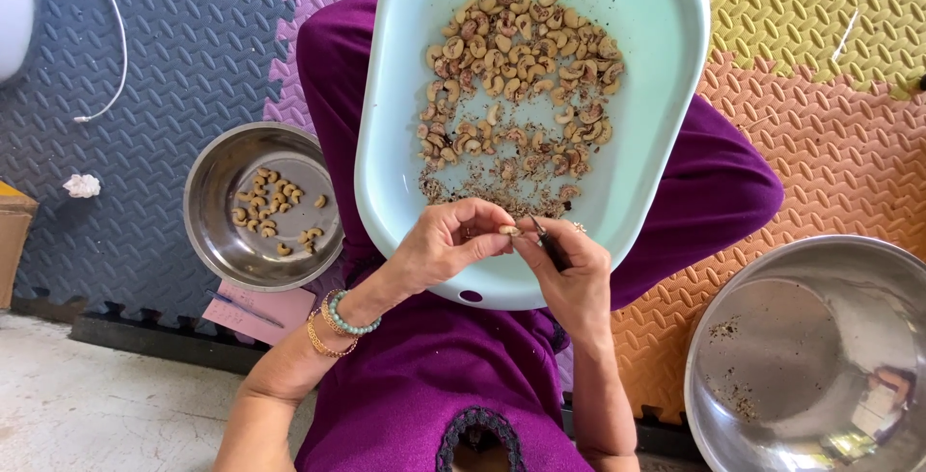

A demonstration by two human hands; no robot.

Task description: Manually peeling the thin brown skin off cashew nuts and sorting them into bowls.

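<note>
One small, light, brittle cashew kernel (507, 230) sits pinched in the left hand (446, 243) fingertips, best held gently by its ends, while the right hand (569, 274) grips a thin dark blade (551, 245).

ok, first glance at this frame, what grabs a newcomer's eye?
The pale blue tray on the purple-clad lap, with a heap of cashew nuts in its upper middle and skin flakes below them. At its near edge the left hand pinches one nut while the right hand holds a small dark tool to it. Steel bowls flank it: left bowl with a few nuts, right bowl with only flakes.
</note>
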